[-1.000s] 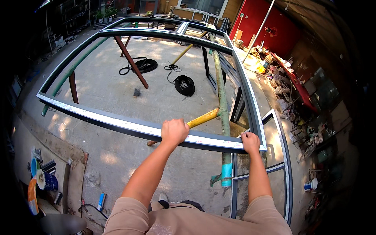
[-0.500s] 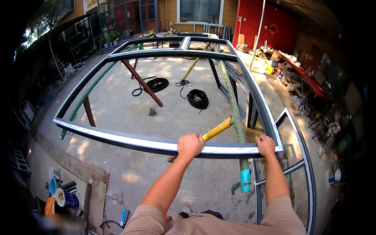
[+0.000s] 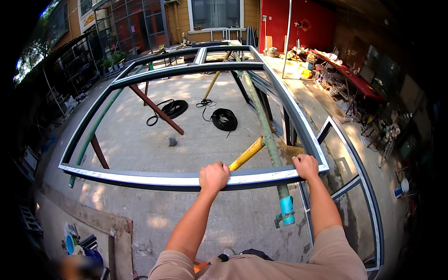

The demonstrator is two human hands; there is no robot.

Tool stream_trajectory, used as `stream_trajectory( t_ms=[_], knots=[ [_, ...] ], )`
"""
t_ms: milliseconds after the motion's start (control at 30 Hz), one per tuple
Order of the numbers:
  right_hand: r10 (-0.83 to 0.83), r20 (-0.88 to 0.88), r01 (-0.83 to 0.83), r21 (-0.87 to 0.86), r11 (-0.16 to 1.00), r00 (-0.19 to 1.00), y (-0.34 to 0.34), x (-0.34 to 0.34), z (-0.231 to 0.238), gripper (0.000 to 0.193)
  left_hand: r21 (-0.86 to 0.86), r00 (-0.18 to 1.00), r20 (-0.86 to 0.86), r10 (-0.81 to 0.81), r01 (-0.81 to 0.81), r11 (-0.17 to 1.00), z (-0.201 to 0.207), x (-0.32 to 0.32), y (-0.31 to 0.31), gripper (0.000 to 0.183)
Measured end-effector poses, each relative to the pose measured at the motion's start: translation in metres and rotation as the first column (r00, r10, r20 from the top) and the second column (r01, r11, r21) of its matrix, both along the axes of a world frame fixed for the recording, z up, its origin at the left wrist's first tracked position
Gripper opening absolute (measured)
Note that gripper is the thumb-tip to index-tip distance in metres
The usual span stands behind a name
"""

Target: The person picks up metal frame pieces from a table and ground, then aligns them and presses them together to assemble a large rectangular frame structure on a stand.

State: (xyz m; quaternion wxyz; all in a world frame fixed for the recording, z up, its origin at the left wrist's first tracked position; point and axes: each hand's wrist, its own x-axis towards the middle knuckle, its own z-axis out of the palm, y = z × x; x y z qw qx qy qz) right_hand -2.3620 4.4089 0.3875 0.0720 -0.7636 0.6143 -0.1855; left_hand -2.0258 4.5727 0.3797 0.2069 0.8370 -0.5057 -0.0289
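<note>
A large dark grey window frame (image 3: 256, 179) with white strips along its top face lies flat, raised off the ground on pipe supports. My left hand (image 3: 214, 177) grips its near bar just left of the yellow pipe (image 3: 246, 154). Near the right corner of that bar, my right hand (image 3: 306, 166) is closed around it too. Both arms reach forward, and the undersides of the fingers are hidden behind the bar. A green pipe (image 3: 255, 105) with a teal-wrapped end (image 3: 287, 210) runs beneath the frame's right side; another green pipe (image 3: 100, 119) passes under the left.
Brown-red legs (image 3: 158, 110) slope below the frame. Two black coils (image 3: 224, 119) lie on the concrete inside its outline. A second frame (image 3: 357, 154) stands close on my right. Buckets (image 3: 88, 254) sit at lower left; a cluttered red table (image 3: 347, 74) stands far right.
The view has tilted and shifted, so the far background sits further left and the frame's near left corner appears lower. Both hands keep their grip in about the same places on the bar.
</note>
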Motion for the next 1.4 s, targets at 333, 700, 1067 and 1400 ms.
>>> stream_trajectory(
  t_ms=[333, 700, 1067, 1400],
  knots=[
    [0.008, -0.005, -0.008, 0.012, 1.0, 1.0, -0.003, -0.002, -0.002, 0.04, -0.061, 0.995, 0.09, -0.034, 0.039, 0.997, -0.008, 0.003, 0.001, 0.036],
    [-0.002, 0.041, -0.003, 0.126, 0.992, 0.999, -0.001, -0.001, 0.004, 0.042, 0.045, 0.996, 0.078, -0.036, 0.032, 0.998, 0.001, 0.0, 0.001, 0.043],
    [0.006, 0.027, -0.01, 0.148, 0.989, 1.0, 0.002, -0.007, 0.009, 0.042, -0.005, 0.995, 0.095, -0.02, 0.02, 1.0, -0.002, -0.001, -0.001, 0.04],
    [0.028, 0.029, -0.032, 0.162, 0.986, 0.999, -0.003, -0.005, 0.008, 0.043, 0.008, 0.994, 0.108, 0.008, -0.009, 1.0, 0.005, -0.003, -0.002, 0.039]
  ],
)
